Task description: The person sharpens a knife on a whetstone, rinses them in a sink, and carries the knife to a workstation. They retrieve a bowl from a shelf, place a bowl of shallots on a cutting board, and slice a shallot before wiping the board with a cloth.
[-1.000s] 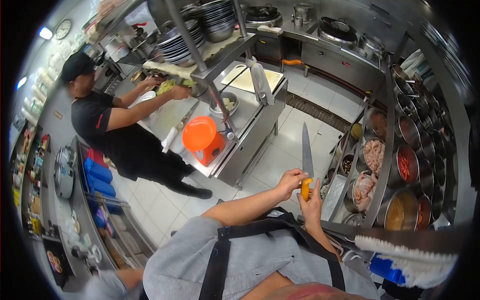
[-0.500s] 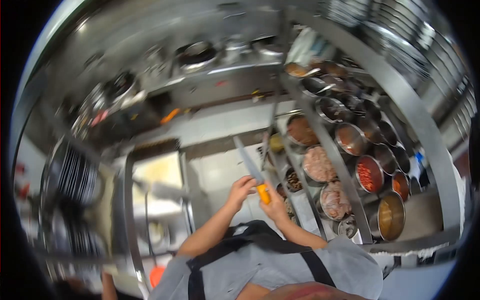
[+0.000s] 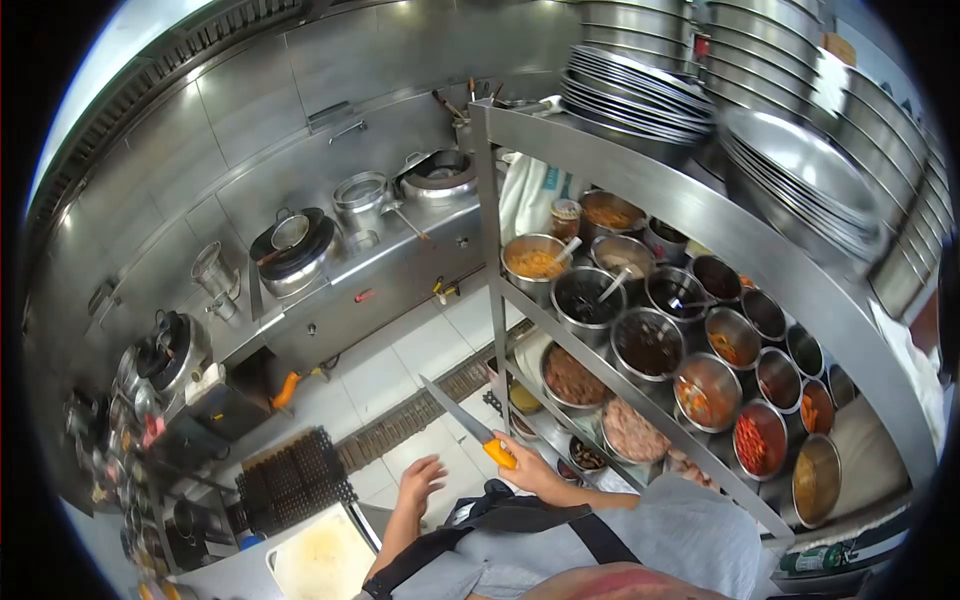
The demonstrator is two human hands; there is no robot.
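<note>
My right hand (image 3: 532, 470) is wrapped round the orange handle of a knife (image 3: 465, 419), whose long blade points up and to the left over the tiled floor. To its left, my left hand (image 3: 421, 484) is raised with its fingers apart and nothing in it, not touching the knife. A white cutting board (image 3: 322, 556) with a yellowish stain lies below and left of my left hand. Beside my right hand stands a metal shelf rack (image 3: 640, 345) with bowls of ingredients, among them raw meat (image 3: 635, 432) and chopped red peppers (image 3: 757, 444).
A stove counter (image 3: 390, 252) with woks and pots runs along the back wall. A black rubber mat (image 3: 293, 480) and a drain grate (image 3: 415, 410) lie on the floor. Stacked metal plates (image 3: 800, 185) and large pots stand on top of the rack at the right.
The view has swung to the right and up, showing more of the rack and stove. My left hand has come away from the knife; my right hand still holds it.
</note>
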